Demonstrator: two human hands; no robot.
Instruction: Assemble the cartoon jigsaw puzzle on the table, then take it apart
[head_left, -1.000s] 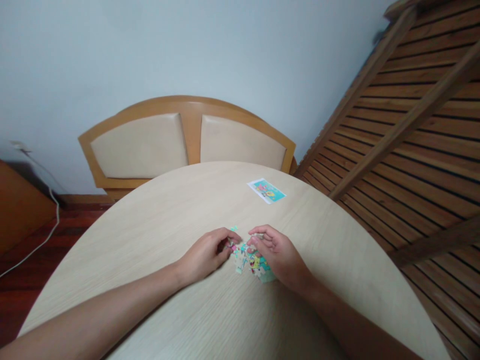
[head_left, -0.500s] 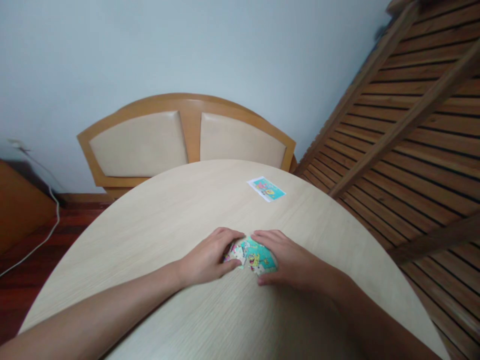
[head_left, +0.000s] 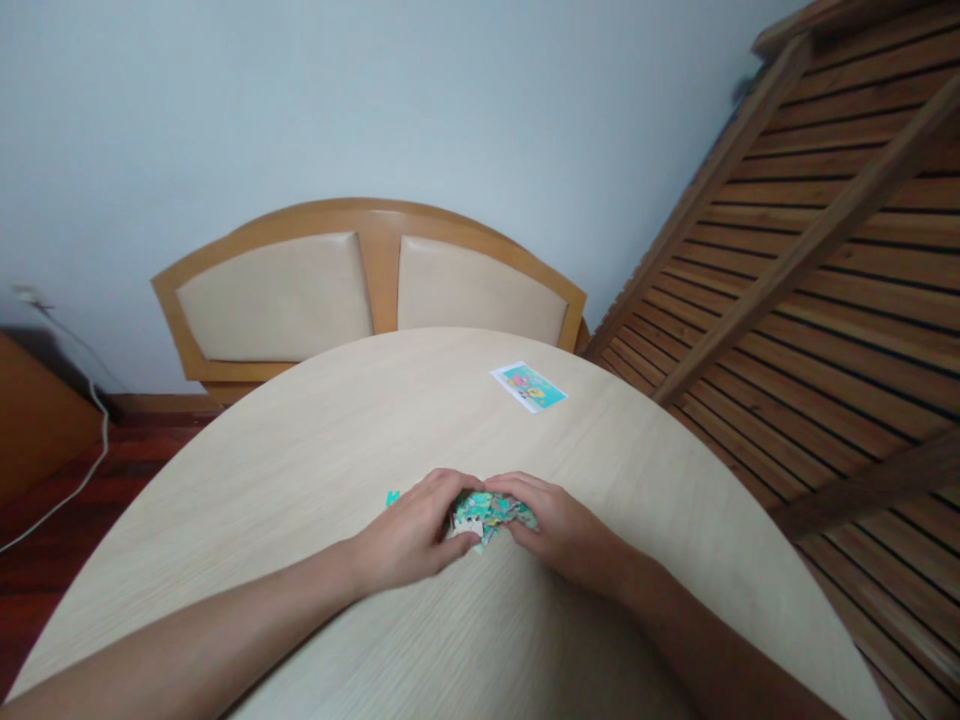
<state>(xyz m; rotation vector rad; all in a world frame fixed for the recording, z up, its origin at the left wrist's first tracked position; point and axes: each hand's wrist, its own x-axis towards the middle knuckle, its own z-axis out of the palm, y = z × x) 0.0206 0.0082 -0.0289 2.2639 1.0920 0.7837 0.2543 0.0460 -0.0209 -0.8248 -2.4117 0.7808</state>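
A heap of jigsaw puzzle pieces (head_left: 489, 510), mostly turquoise with some showing pale backs, sits between my two hands on the round table (head_left: 315, 450). Curled around the heap's left side is my left hand (head_left: 420, 525), its thumb in front against a pale piece. My right hand (head_left: 555, 520) cups the right side, fingers behind and thumb in front. The fingertips of both hands nearly meet at the back. One loose turquoise puzzle piece (head_left: 392, 497) lies just left of my left hand. The palms hide part of the heap.
A printed cartoon picture card (head_left: 529, 387) lies beyond my hands toward the table's far edge. Behind the table stands a padded wooden headboard (head_left: 386, 265) against the wall. A slatted wooden frame (head_left: 750, 290) leans at the right. A white cable (head_left: 101, 440) hangs at the left.
My hands have drawn closer together, squeezing the spread, partly joined pieces into a tighter, jumbled heap. A loose turquoise piece now shows left of my left hand.
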